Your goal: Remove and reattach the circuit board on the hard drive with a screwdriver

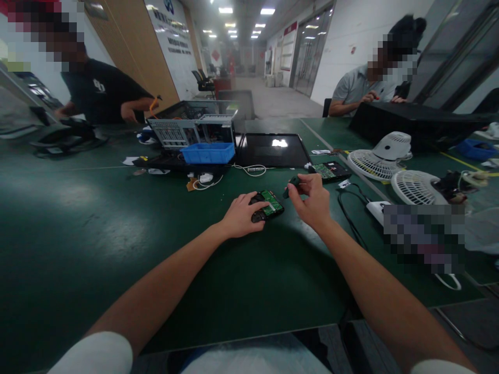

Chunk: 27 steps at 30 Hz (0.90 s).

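A hard drive (270,204) with a green circuit board facing up lies on the dark green table (117,218). My left hand (242,214) rests on its left side, fingers curled over the edge, holding it down. My right hand (312,200) hovers just to the right of the drive, fingers pinched round a small dark tool (291,185), likely a screwdriver handle, pointing down toward the drive. A second drive (330,170) with its green board up lies further back on the right.
An open computer case (193,124), a blue bin (208,152) and a flat black side panel (273,149) sit behind. White cables (249,169) lie nearby. Two white fans (384,155) stand on the right. Two other people work at the far edges.
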Each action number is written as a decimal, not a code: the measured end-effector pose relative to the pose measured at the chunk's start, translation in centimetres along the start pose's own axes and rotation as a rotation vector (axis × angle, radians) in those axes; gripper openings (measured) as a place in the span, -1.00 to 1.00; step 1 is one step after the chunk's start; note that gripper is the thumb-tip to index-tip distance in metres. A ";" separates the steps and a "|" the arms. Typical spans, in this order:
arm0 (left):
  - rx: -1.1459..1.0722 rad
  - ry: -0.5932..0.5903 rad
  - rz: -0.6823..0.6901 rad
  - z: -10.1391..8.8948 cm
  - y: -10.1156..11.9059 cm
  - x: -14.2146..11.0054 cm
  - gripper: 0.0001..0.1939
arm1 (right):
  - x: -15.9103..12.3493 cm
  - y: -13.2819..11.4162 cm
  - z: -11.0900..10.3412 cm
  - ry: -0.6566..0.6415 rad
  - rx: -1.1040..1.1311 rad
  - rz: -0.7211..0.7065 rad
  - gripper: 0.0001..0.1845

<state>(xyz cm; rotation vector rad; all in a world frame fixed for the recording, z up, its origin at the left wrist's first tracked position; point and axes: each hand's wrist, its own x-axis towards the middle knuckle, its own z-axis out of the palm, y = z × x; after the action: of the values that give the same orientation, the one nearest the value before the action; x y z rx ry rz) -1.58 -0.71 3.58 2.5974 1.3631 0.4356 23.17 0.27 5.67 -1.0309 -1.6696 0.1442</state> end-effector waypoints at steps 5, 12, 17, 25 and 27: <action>-0.001 0.000 0.001 0.1 -0.1 0.0 -0.31 | 0.0 -0.5 0.0 0.038 -0.040 -0.040 -0.61; 0.000 0.001 0.005 0.2 -0.2 0.1 -0.31 | -0.2 0.0 0.3 0.040 -0.018 -0.027 -0.58; -0.001 -0.001 0.004 0.2 -0.2 0.1 -0.31 | -0.4 0.2 0.5 0.038 0.002 -0.026 -0.58; 0.000 0.006 0.003 -0.1 0.1 0.0 -0.32 | -0.4 0.4 0.6 0.044 0.010 -0.015 -0.59; 0.002 0.004 0.004 -0.1 0.1 0.0 -0.32 | -0.5 0.6 0.6 0.048 0.012 -0.010 -0.59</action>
<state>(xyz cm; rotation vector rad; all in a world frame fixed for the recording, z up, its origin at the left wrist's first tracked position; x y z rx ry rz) -1.57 -0.77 3.68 2.6027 1.3611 0.4398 22.99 0.57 4.77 -1.0093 -1.6282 0.1220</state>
